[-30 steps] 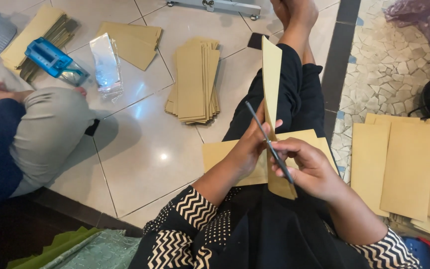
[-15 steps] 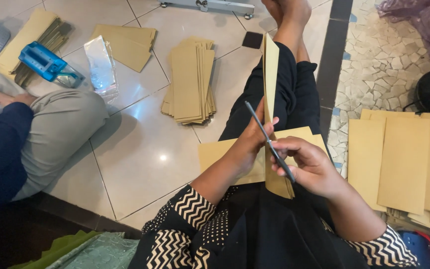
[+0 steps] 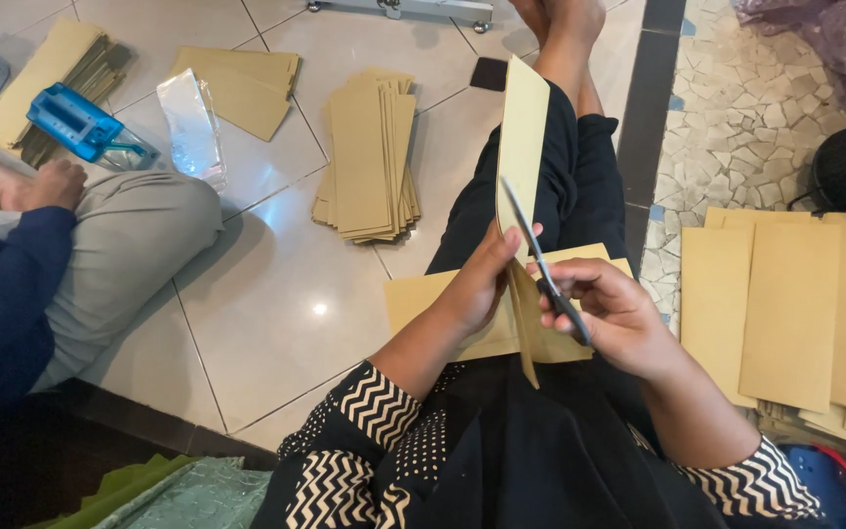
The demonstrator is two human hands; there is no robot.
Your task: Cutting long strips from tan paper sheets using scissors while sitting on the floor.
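I sit on the floor with my legs stretched out. My left hand [image 3: 482, 284] pinches a long tan paper envelope [image 3: 523, 137] and holds it upright on edge over my lap. My right hand [image 3: 609, 318] grips a pair of dark scissors [image 3: 540, 260], whose blades point up along the envelope's lower part. More tan paper [image 3: 423, 299] lies flat across my lap beneath both hands.
A pile of tan envelopes [image 3: 369, 157] lies on the white tiles ahead, with another stack [image 3: 242, 83] farther left and more [image 3: 795, 304] at my right. A blue tool [image 3: 75, 122] and a clear plastic sleeve [image 3: 188, 122] lie near another person's knee [image 3: 139, 225] at left.
The upright envelope has turned, showing more of its broad face, and its lower end has swung. The scissors shifted slightly up and right. The other person's hand came onto their knee.
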